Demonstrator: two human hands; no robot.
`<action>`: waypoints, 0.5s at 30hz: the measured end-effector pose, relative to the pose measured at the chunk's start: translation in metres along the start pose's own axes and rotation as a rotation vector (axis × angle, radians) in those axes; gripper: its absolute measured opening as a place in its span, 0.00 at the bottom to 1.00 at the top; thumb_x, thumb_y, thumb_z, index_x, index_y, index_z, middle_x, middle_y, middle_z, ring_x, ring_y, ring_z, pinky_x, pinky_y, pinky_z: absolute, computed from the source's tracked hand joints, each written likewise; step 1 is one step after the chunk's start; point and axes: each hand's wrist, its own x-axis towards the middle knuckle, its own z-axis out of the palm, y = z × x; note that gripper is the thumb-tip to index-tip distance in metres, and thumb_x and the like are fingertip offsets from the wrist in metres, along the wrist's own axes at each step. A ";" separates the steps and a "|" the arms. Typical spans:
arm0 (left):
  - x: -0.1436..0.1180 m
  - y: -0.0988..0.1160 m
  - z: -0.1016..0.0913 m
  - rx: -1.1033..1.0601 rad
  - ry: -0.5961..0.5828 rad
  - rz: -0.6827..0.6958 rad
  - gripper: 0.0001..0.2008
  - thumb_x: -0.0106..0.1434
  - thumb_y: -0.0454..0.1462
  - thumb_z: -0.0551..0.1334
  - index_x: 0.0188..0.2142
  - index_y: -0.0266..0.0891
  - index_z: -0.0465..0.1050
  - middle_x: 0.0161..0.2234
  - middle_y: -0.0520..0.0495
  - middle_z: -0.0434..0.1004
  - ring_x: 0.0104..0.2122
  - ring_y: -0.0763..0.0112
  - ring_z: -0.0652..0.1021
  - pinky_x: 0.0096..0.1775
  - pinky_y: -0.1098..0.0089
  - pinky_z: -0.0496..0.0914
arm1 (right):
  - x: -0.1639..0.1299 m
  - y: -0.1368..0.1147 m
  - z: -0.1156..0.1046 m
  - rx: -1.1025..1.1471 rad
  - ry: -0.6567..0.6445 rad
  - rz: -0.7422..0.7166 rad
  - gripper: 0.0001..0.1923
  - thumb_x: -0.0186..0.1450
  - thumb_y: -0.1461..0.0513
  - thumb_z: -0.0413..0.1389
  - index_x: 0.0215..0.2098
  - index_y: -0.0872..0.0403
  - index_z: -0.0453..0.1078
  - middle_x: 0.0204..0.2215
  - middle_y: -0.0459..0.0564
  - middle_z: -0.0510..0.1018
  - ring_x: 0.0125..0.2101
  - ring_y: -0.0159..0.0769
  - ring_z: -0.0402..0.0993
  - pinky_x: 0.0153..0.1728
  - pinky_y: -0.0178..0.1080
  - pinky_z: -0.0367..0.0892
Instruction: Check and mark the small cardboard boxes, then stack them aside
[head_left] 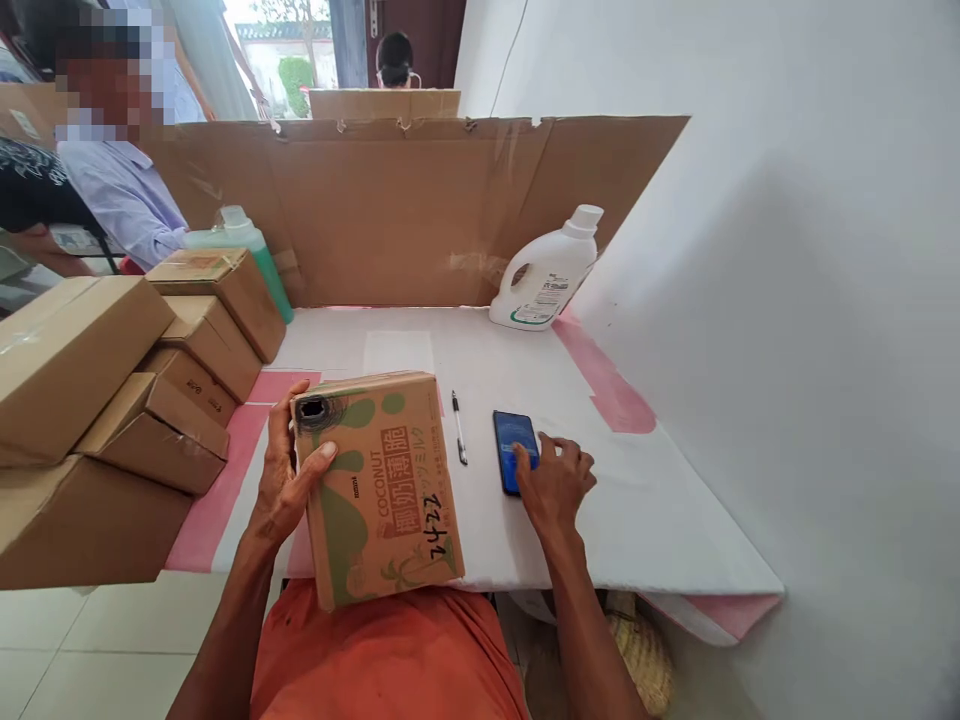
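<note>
My left hand (289, 465) grips the left edge of a flat printed cardboard box (382, 490), thumb on its face and the other fingers along its side. The box is tilted up in front of my lap and has a dark-ringed hole in its upper left corner. It carries the print "COCONUT" and the handwritten number 2422. On the white table cover lies a smartphone (516, 452) with a lit blue screen. My right hand (556, 475) is over the phone's right edge, thumb at the screen and fingers spread. Between box and phone lies a pen (459, 430).
Several brown cartons (82, 350) are stacked on the left. A green liquid jug (259, 260) stands behind them, and a white detergent bottle (551, 270) stands at the back right. A cardboard partition (390, 210) closes the far edge; people sit beyond it. A white wall (810, 330) bounds the right.
</note>
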 end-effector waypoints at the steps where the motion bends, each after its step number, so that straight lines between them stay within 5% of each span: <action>1: 0.002 -0.005 0.000 -0.023 0.001 0.004 0.40 0.65 0.53 0.68 0.72 0.48 0.60 0.65 0.40 0.70 0.65 0.47 0.72 0.64 0.50 0.70 | -0.009 -0.010 0.005 0.101 -0.068 -0.095 0.22 0.69 0.48 0.55 0.48 0.56 0.79 0.59 0.69 0.75 0.65 0.64 0.63 0.65 0.66 0.56; 4: 0.009 -0.029 0.003 -0.177 -0.009 0.024 0.35 0.71 0.55 0.59 0.72 0.48 0.61 0.71 0.41 0.65 0.71 0.48 0.65 0.71 0.49 0.61 | -0.044 -0.043 0.026 0.578 -0.470 -0.274 0.29 0.75 0.43 0.48 0.65 0.47 0.72 0.65 0.56 0.75 0.67 0.53 0.67 0.69 0.60 0.58; 7: 0.013 -0.057 0.006 -0.283 -0.043 -0.017 0.34 0.75 0.57 0.51 0.74 0.48 0.59 0.74 0.43 0.60 0.75 0.54 0.59 0.74 0.51 0.53 | -0.068 -0.061 0.049 0.871 -0.729 -0.173 0.34 0.76 0.38 0.42 0.72 0.40 0.65 0.69 0.48 0.72 0.71 0.50 0.64 0.70 0.57 0.60; 10: 0.006 -0.080 0.001 -0.247 -0.096 -0.101 0.35 0.76 0.59 0.47 0.75 0.49 0.58 0.76 0.45 0.57 0.76 0.55 0.55 0.75 0.49 0.48 | -0.072 -0.054 0.060 0.883 -0.780 -0.127 0.37 0.74 0.35 0.45 0.72 0.41 0.64 0.71 0.47 0.69 0.73 0.51 0.59 0.73 0.59 0.55; 15: -0.030 -0.102 -0.012 0.026 -0.144 -0.168 0.38 0.71 0.63 0.55 0.73 0.50 0.61 0.75 0.43 0.59 0.77 0.49 0.53 0.75 0.44 0.45 | -0.083 -0.027 0.054 0.749 -0.775 -0.134 0.37 0.73 0.36 0.48 0.73 0.41 0.63 0.74 0.49 0.64 0.74 0.53 0.57 0.74 0.63 0.48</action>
